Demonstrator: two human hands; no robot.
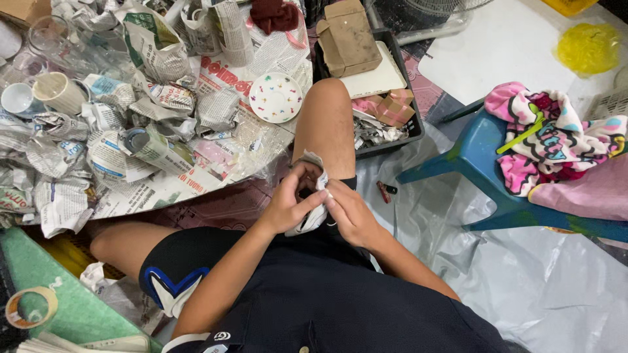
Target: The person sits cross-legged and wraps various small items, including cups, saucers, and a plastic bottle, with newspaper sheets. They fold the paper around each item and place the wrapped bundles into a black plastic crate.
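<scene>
I sit on the floor with my right knee raised. Both hands meet in front of my lap over a small object wrapped in crumpled white newspaper (313, 219). My left hand (288, 199) curls around the bundle from the left, fingers pressing the paper over a dark opening. My right hand (352, 212) grips the bundle's right side. What is inside the paper is mostly hidden.
Crumpled newspaper bundles (111, 131) lie heaped on the floor to the left, beside mugs (59, 91) and a small white dotted saucer (276, 97). A black crate (409, 98) holds cardboard boxes. A blue plastic stool (484, 157) with colourful cloth stands right. A tape roll (29, 307) lies lower left.
</scene>
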